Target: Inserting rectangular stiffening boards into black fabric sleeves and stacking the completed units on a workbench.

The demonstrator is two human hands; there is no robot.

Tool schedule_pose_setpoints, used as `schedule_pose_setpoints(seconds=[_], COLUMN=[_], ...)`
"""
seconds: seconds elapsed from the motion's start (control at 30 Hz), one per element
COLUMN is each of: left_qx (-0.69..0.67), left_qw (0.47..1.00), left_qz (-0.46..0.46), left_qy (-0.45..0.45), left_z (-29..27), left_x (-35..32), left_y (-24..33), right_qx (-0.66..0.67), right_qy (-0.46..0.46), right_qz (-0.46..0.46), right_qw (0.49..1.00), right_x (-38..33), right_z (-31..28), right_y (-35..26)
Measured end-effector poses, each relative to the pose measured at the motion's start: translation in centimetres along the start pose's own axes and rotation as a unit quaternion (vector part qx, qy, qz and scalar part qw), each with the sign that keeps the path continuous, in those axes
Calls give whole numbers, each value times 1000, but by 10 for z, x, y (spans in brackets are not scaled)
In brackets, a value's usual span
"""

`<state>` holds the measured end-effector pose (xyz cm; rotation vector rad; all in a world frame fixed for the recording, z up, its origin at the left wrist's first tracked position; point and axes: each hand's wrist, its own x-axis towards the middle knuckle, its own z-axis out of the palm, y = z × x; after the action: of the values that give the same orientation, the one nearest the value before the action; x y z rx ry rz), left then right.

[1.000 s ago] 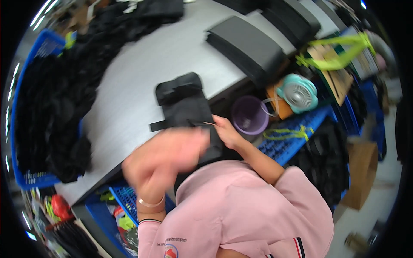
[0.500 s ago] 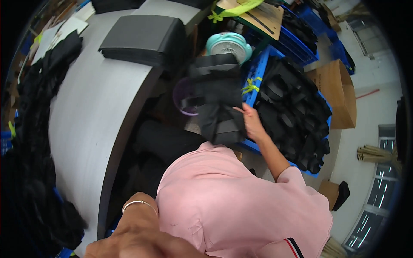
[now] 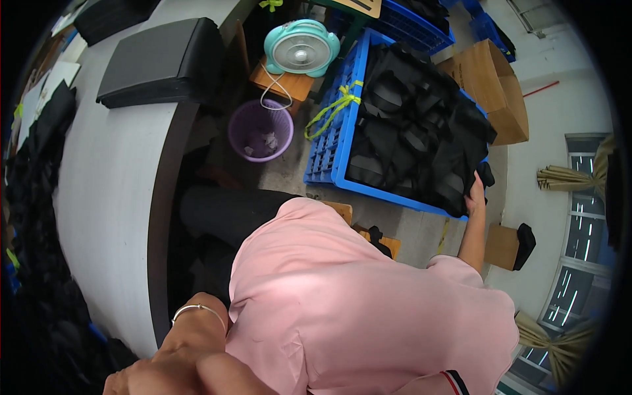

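My right hand is at the right end of a blue plastic crate, with its fingers closed on the edge of a black fabric piece. That piece lies against a heap of similar black pieces with straps and stiff panels, which fills the crate. The heap partly hides the fingertips. At the lower left, my left hand, with a silver bangle at the wrist, rests low between the pink shirt and the grey table. Its fingers are out of sight.
A turquoise fan stands on a wooden stool beside a purple waste basket. Stacked dark grey panels lie on the table. A cardboard box stands behind the crate. More black fabric lines the table's left side.
My right hand has moved right, taking the black piece from in front of the fan to the crate's right end. The view has shifted right. My left hand has stayed low.
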<state>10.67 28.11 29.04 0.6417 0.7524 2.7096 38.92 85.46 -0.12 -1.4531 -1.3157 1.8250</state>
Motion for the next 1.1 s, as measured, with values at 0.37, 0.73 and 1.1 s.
schedule_pose_setpoints(seconds=[0.37, 0.73, 1.1], left_qx=[200, 218, 230], left_qw=[949, 941, 925], left_qz=[194, 198, 279], left_qy=[146, -166, -118], left_z=[-14, -58, -78], left_x=[-34, -35, -54], left_y=[6, 88, 106], right_qx=[-494, -385, -209], right_qy=[277, -184, -527], right_qz=[-357, -561, -603], right_qw=[743, 709, 562], right_x=[36, -100, -339], right_z=[108, 419, 642], right_y=[27, 46, 123])
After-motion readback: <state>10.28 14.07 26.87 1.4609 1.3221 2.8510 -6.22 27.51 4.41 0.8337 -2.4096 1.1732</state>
